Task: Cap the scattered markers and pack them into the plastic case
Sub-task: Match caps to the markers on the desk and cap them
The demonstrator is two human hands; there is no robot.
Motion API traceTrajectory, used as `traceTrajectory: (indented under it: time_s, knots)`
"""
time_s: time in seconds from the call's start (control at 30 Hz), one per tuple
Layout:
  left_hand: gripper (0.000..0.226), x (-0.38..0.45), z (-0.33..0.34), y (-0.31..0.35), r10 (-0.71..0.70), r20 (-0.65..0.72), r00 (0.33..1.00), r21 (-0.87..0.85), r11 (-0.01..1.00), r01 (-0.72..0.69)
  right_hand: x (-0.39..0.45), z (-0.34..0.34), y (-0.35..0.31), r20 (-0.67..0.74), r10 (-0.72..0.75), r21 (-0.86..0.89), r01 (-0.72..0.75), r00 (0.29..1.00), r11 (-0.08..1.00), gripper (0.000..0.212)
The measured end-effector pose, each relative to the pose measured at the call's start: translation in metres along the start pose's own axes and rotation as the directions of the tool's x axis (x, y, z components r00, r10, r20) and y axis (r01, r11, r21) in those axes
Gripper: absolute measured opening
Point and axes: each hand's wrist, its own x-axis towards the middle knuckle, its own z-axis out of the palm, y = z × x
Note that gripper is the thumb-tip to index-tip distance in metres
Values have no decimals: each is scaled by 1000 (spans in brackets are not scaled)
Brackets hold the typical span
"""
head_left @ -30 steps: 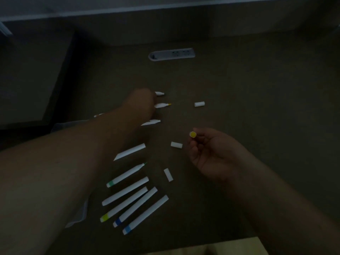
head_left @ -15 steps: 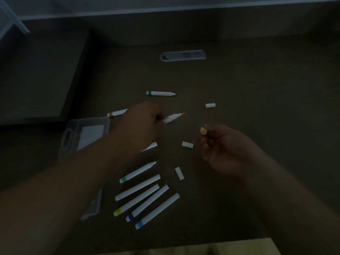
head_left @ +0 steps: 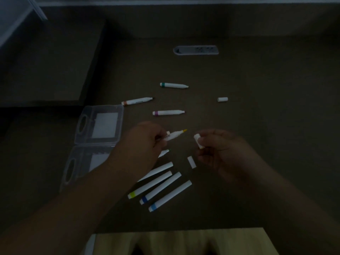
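My left hand (head_left: 145,142) grips an uncapped yellow-tipped marker (head_left: 175,134), its tip pointing right. My right hand (head_left: 219,150) pinches a white cap (head_left: 198,140) a short gap from that tip. The clear plastic case (head_left: 95,142) lies open to the left. Three uncapped markers lie farther back: a green-banded marker (head_left: 173,85), a brown-banded marker (head_left: 137,101) and a purple-banded marker (head_left: 168,112). Several capped markers (head_left: 161,188) lie side by side near me. Another marker (head_left: 163,153) is partly hidden under my left hand. Loose caps lie at the far right, cap (head_left: 222,99), and below my hands, cap (head_left: 191,162).
A power socket strip (head_left: 196,50) is set into the dark desk at the back. A light wooden surface (head_left: 176,242) shows below the desk's near edge. A dark raised block (head_left: 46,67) stands at the back left.
My left hand picked up the yellow-tipped marker and drew it toward me. My right hand moved left with the cap, closing the gap to the tip.
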Motion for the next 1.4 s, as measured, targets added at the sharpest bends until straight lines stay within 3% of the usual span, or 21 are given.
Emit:
traceTrajectory:
  time_s: [0.23,0.5,0.6,0.73,0.87,0.93,0.97,1.07,1.17,1.3,1.4]
  knots:
    - [23,-9,-1,-2,96,-8,995,106,990,-95,-9,9,-2,-14,-119,-192,114,993,975,12]
    - [19,-9,3,7,124,79,989,186,973,-137,-4,6,-4,21,-193,-476,180,981,861,6]
    - [21,-10,3,11,171,81,982,219,958,-185,-3,4,-6,49,-199,-511,195,979,837,7]
    - [25,-13,3,15,104,159,982,225,964,-139,-1,3,-4,60,-175,-512,181,983,840,7]
    - [19,-19,12,13,146,27,989,143,978,-149,2,3,2,83,-131,-560,155,988,814,8]
    - [23,-18,15,13,30,194,981,184,981,-66,3,0,2,90,-114,-560,145,989,815,6]
    - [23,-17,16,12,-14,213,977,181,983,-25,3,-4,1,79,-110,-547,135,991,826,6]
    - [19,-13,20,9,-6,64,998,194,981,-7,7,-25,-1,-75,-178,-521,113,981,846,6]
    - [24,-16,26,8,-106,145,984,237,969,70,16,-47,2,-238,-365,-663,124,900,738,6]
    - [30,-12,41,7,-56,71,996,337,941,28,28,-61,9,-248,-442,-780,94,862,619,6]
    - [36,2,49,14,-124,190,974,429,903,31,33,-67,14,-262,-442,-822,41,858,567,10]
